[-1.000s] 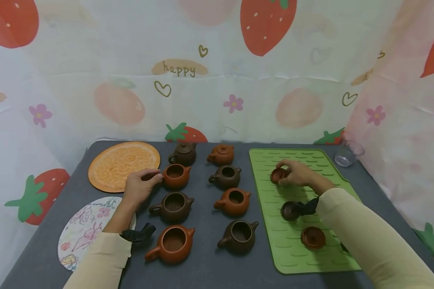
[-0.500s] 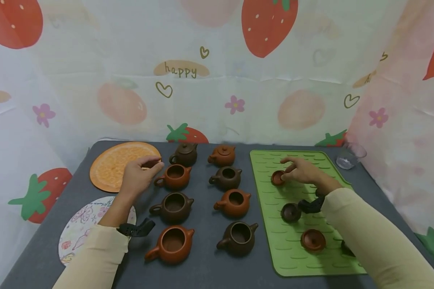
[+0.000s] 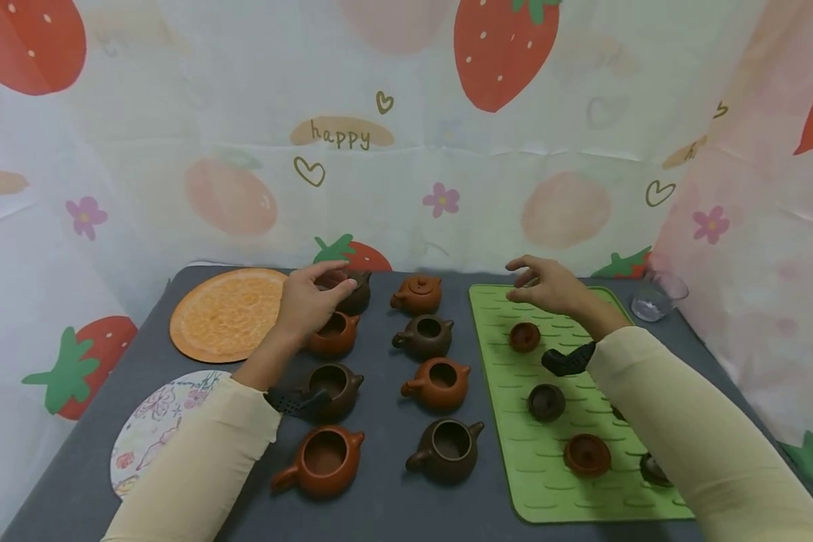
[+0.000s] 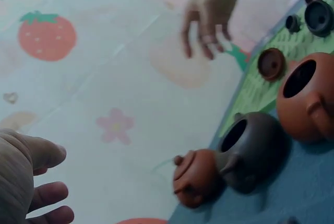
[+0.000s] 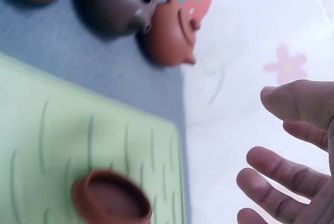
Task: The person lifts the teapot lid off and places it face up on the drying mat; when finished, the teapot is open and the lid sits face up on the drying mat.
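Note:
My left hand (image 3: 312, 301) hovers at the far left of the teapots, fingers loosely bent with nothing between them. It overlaps a dark lidded teapot (image 3: 360, 290) and part of a reddish-brown lidless teapot (image 3: 339, 336), whose handle is hidden. In the left wrist view, thumb and fingers (image 4: 49, 198) are parted. Over the far part of the green mat (image 3: 501, 429), my right hand (image 3: 549, 286) is raised, its fingers spread and holding nothing, as the right wrist view also shows. Just nearer than it, a reddish-brown teapot lid (image 3: 525, 337) lies upside down on the mat.
Several lidless teapots, reddish and dark brown, stand in two columns mid-table, with a lidded orange-brown teapot (image 3: 417, 293) at the back. More lids, such as a dark one (image 3: 546, 403), lie on the mat. An orange round placemat (image 3: 223, 312), a floral one (image 3: 156, 421) and a glass (image 3: 656, 297) flank them.
My left hand has left the reddish teapot's handle and moved away and right toward the dark lidded teapot. My right hand has let go of the reddish lid and risen away from it.

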`<state>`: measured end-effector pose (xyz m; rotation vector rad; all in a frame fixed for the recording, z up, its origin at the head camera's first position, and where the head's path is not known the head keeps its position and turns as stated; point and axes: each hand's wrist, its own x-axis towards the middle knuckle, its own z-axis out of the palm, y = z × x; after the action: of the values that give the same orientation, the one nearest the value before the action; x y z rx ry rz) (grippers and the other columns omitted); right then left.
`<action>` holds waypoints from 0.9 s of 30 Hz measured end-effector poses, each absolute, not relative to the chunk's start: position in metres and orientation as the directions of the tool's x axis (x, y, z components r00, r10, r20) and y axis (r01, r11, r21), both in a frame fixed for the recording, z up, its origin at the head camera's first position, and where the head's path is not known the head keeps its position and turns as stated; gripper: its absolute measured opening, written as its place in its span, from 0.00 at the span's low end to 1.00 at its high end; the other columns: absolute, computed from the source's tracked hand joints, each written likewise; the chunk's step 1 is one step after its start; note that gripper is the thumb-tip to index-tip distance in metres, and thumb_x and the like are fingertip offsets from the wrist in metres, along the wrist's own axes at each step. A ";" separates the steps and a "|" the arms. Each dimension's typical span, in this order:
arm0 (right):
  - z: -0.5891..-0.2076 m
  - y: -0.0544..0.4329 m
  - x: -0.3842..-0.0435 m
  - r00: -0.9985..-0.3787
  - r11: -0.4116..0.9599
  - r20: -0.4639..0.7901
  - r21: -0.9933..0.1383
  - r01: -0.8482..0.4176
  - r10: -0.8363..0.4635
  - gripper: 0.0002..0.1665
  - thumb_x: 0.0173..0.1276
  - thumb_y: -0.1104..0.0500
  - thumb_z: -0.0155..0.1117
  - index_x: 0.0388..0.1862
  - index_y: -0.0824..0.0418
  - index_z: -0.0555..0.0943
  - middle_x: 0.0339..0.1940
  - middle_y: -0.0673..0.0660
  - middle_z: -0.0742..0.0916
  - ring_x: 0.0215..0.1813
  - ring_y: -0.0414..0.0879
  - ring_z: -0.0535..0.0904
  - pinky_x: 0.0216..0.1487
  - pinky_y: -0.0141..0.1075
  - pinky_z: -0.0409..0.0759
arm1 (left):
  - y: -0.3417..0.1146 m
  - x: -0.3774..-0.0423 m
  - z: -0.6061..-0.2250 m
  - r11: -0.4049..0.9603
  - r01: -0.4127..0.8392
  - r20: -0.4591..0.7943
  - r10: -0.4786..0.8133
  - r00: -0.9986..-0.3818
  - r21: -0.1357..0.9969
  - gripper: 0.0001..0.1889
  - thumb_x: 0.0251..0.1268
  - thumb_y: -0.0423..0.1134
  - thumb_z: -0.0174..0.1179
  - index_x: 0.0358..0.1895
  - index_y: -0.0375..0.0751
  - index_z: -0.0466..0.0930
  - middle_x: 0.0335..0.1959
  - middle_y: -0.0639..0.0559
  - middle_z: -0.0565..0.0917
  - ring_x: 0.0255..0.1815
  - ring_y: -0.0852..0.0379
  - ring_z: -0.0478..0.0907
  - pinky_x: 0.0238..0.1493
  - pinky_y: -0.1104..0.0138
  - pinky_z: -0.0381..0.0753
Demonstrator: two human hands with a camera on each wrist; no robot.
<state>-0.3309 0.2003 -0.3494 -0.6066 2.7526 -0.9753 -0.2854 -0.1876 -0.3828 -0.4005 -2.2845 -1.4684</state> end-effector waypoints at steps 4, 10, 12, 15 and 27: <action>-0.346 0.182 -0.338 -0.906 0.681 -0.011 -0.664 -0.309 -0.423 0.30 0.70 0.55 0.63 0.68 0.60 0.69 0.52 0.65 0.80 0.52 0.58 0.78 0.49 0.52 0.76 | -0.168 -0.296 -0.384 0.408 0.379 0.409 0.016 -0.912 0.830 0.20 0.63 0.36 0.66 0.58 0.36 0.80 0.42 0.40 0.83 0.41 0.46 0.79 0.43 0.54 0.78; -0.350 0.153 -0.348 -0.901 0.642 0.010 -0.697 -0.318 -0.435 0.29 0.69 0.55 0.64 0.67 0.58 0.70 0.52 0.63 0.80 0.50 0.56 0.79 0.48 0.51 0.76 | -0.144 -0.312 -0.390 0.420 0.289 0.323 -0.010 -0.946 0.860 0.21 0.63 0.39 0.66 0.59 0.40 0.80 0.45 0.42 0.83 0.45 0.47 0.79 0.41 0.55 0.78; -0.352 0.145 -0.351 -0.899 0.633 0.017 -0.704 -0.321 -0.437 0.29 0.69 0.55 0.64 0.67 0.58 0.71 0.51 0.63 0.80 0.50 0.56 0.79 0.48 0.51 0.76 | -0.139 -0.317 -0.392 0.422 0.279 0.309 -0.003 -0.951 0.863 0.21 0.63 0.39 0.66 0.59 0.40 0.80 0.47 0.41 0.82 0.46 0.47 0.78 0.41 0.55 0.78; -0.357 0.135 -0.356 -0.900 0.624 0.023 -0.713 -0.320 -0.435 0.28 0.70 0.55 0.64 0.66 0.59 0.71 0.51 0.63 0.80 0.50 0.56 0.78 0.48 0.50 0.76 | -0.133 -0.324 -0.397 0.435 0.271 0.296 0.011 -0.955 0.859 0.21 0.64 0.40 0.66 0.60 0.41 0.79 0.50 0.42 0.82 0.47 0.47 0.78 0.39 0.56 0.79; -0.381 0.093 -0.369 -0.916 0.661 0.011 -0.689 -0.297 -0.401 0.25 0.71 0.56 0.62 0.64 0.59 0.73 0.49 0.63 0.81 0.47 0.57 0.79 0.46 0.49 0.77 | -0.111 -0.336 -0.413 0.519 0.104 0.107 0.026 -0.994 0.848 0.24 0.66 0.40 0.63 0.65 0.43 0.75 0.55 0.40 0.78 0.49 0.43 0.76 0.40 0.57 0.79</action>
<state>-0.3694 0.0928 -0.3812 -0.5775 2.7322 -1.0956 -0.3363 -0.1105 -0.4130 -0.1145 -2.6671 -1.4981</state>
